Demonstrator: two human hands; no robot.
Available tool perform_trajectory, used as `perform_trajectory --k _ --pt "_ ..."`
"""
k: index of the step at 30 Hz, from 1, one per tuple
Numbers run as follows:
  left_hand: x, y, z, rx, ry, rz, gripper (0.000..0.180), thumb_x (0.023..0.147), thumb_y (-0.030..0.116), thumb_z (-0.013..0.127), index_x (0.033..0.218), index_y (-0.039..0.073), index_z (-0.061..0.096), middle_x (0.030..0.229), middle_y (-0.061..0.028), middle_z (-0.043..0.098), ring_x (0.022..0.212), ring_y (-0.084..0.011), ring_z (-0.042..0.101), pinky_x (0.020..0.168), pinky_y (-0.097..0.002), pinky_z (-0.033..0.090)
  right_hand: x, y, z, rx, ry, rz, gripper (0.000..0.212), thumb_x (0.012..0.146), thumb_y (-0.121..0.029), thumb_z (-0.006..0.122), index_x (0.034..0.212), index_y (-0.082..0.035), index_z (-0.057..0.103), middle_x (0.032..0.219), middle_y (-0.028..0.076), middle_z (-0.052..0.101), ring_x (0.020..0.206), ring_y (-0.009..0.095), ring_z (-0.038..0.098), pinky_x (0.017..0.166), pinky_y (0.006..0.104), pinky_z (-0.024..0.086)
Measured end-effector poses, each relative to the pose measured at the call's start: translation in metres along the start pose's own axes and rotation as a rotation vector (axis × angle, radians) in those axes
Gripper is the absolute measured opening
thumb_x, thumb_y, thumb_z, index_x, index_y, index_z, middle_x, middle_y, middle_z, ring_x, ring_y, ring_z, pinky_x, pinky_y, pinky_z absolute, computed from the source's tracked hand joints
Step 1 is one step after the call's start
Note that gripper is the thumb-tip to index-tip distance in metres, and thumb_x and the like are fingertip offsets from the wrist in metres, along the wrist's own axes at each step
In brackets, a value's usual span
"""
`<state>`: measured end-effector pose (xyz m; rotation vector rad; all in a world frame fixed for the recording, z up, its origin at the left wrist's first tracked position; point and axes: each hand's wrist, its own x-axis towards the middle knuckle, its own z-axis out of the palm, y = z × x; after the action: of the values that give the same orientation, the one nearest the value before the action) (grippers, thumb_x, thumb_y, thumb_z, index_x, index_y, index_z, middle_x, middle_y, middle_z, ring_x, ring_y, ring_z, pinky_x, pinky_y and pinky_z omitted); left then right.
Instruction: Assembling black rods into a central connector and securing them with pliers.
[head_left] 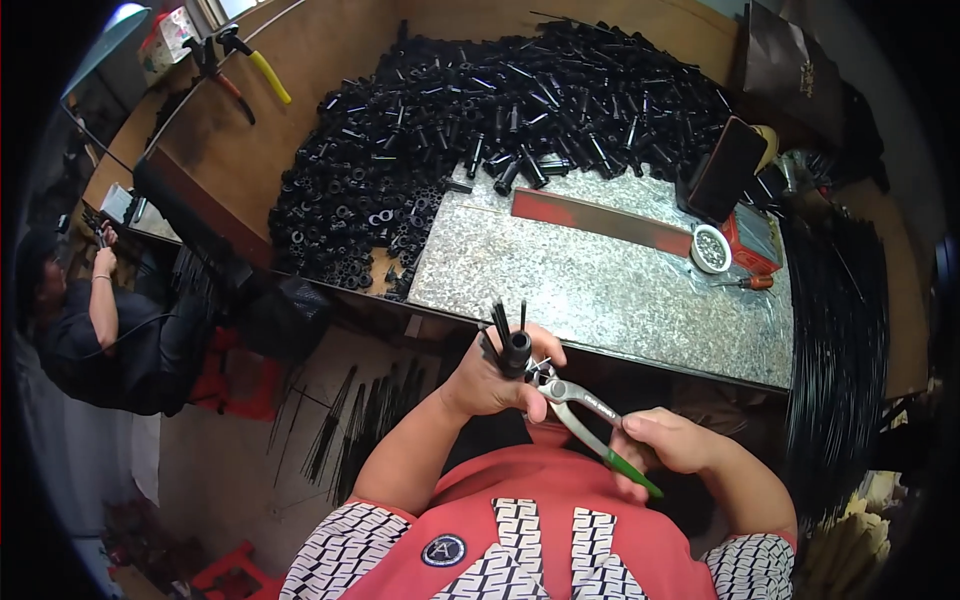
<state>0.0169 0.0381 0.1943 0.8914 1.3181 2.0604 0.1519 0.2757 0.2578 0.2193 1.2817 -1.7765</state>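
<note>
Near the middle, in front of the table's edge, my left hand point(478, 384) is closed around a black tubular part point(516, 348). Several thin black prongs stick up from it past my fingers. My right hand point(672, 442) grips a pair of pincers point(584, 402) with grey metal arms and a green handle end. Their jaws meet the lower side of the black part, beside my left thumb. Whether the jaws bite on anything there I cannot tell. Part of the handles is hidden in my right palm.
A speckled tabletop point(600, 290) carries a heap of black tubular parts point(520, 95), a flat reddish bar point(600, 222), a white cup point(710, 250), a phone point(728, 168) and an orange-handled screwdriver point(755, 283). Long black rods point(835, 350) hang at the right. A co-worker point(110, 320) sits at left.
</note>
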Motion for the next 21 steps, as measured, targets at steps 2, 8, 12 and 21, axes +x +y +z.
perform_trajectory --k 2,8,12,21 --pt "0.005 0.004 0.004 0.101 -0.064 0.045 0.052 0.053 0.030 0.092 0.089 0.003 0.065 0.078 0.0004 0.062 0.069 -0.0056 0.054 0.061 -0.0219 0.042 -0.002 0.014 -0.010 0.216 -0.081 0.078 0.038 0.096 -0.036 0.047 0.098 0.002 0.052 0.070 0.015 0.062 0.052 0.021 0.061 0.050 0.0344 0.050" --pt "0.009 0.003 0.005 0.200 0.114 0.076 0.055 0.054 0.038 0.089 0.087 0.001 0.067 0.078 -0.0016 0.060 0.069 -0.0090 0.055 0.060 -0.0239 0.042 -0.009 -0.016 0.016 -0.825 0.428 -0.268 0.057 0.074 -0.020 0.078 0.116 0.000 0.046 0.089 0.012 0.058 0.078 0.023 0.062 0.067 0.0353 0.049" --pt "0.010 -0.001 0.004 0.044 0.137 0.012 0.055 0.053 0.036 0.091 0.088 0.004 0.064 0.082 0.0005 0.058 0.074 -0.0080 0.052 0.065 -0.0238 0.041 -0.012 -0.019 0.014 -1.170 0.629 -0.530 0.024 0.094 -0.019 0.054 0.104 0.003 0.052 0.089 0.016 0.061 0.073 0.027 0.063 0.065 0.0372 0.050" --pt "0.016 0.003 0.004 0.218 -0.036 0.082 0.063 0.050 0.050 0.084 0.088 0.002 0.070 0.073 -0.0009 0.060 0.065 -0.0091 0.055 0.057 -0.0234 0.041 -0.015 -0.010 -0.003 -0.228 0.110 0.068 0.038 0.083 -0.022 0.072 0.103 0.001 0.049 0.068 0.010 0.059 0.059 0.018 0.062 0.050 0.0307 0.050"
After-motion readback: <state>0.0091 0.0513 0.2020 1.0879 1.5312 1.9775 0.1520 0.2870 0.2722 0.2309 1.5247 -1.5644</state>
